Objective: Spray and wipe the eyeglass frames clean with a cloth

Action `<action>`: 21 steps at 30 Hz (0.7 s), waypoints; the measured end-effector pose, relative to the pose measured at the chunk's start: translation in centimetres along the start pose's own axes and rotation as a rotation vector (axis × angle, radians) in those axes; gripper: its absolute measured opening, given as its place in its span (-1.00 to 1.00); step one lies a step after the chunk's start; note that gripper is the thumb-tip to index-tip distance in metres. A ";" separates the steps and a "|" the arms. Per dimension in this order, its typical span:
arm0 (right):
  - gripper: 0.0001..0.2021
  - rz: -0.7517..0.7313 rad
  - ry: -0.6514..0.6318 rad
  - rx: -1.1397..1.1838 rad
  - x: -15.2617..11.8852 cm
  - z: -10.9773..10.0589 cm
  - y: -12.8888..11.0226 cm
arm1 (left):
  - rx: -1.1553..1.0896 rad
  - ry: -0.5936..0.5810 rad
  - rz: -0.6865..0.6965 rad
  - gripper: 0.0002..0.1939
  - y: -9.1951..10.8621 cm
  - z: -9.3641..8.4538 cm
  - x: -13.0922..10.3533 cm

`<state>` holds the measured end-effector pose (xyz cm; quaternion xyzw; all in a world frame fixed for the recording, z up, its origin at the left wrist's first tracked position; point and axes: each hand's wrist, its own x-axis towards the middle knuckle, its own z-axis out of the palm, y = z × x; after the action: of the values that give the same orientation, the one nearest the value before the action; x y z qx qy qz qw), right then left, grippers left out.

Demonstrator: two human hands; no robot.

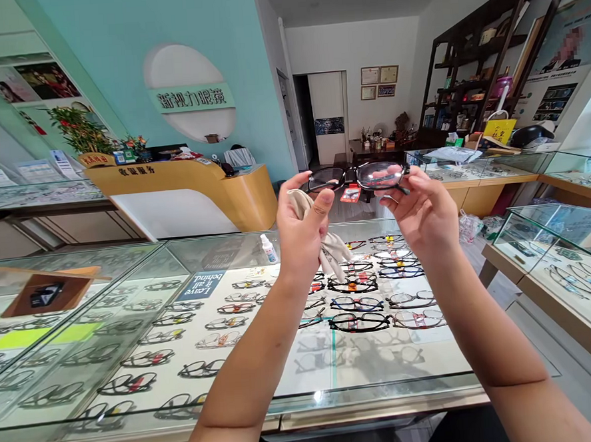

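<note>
A pair of black-framed eyeglasses point(380, 174) is held up in front of me, above the glass counter, with a small red tag point(350, 193) hanging at its middle. My left hand point(303, 224) is closed, gripping the left end of the frame, and a pale cleaning cloth point(333, 253) is bunched in its palm and hangs down below. The right end of the frame is pinched between the thumb and fingers of my right hand point(428, 213). Below, several pairs of eyeglasses point(359, 322) lie in rows on the counter.
A small white spray bottle point(268, 249) stands on the glass counter point(227, 252), left of my forearm. A wooden box point(47, 293) sits at the left. Another glass display case point(568, 251) stands at the right. Behind are a yellow reception desk point(254, 197) and a dark shelf point(480, 49).
</note>
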<state>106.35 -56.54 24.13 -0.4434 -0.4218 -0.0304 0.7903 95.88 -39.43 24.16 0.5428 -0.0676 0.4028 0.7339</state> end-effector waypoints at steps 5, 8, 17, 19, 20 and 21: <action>-0.76 -0.299 -0.074 -0.315 -0.6 0.6 0.1 | -0.396 -0.196 -0.576 -0.61 0.5 0.5 0.5; -0.83 -0.466 -0.107 -0.436 -1.0 1.1 -0.1 | -0.518 -0.273 -0.833 -0.63 0.7 0.5 0.5; -0.93 -0.569 -0.115 -0.515 -1.4 1.3 -1.0 | -0.609 -0.342 -1.032 -0.53 0.0 -0.1 0.4; -0.94 -0.589 -0.097 -0.529 -1.5 1.4 -1.0 | -0.590 -0.357 -1.039 -0.51 0.1 0.0 0.3; -0.94 -0.597 -0.084 -0.536 -1.6 1.4 -0.9 | -0.577 -0.363 -1.032 -0.53 0.2 0.2 0.2; -0.94 -0.602 -0.071 -0.542 -1.7 1.4 -0.9 | -0.554 -0.366 -1.019 -0.56 0.2 0.3 0.1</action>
<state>103.96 -56.59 23.96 -0.4930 -0.5364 -0.3553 0.5857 95.93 -39.61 24.48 0.3562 -0.0266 -0.1316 0.9247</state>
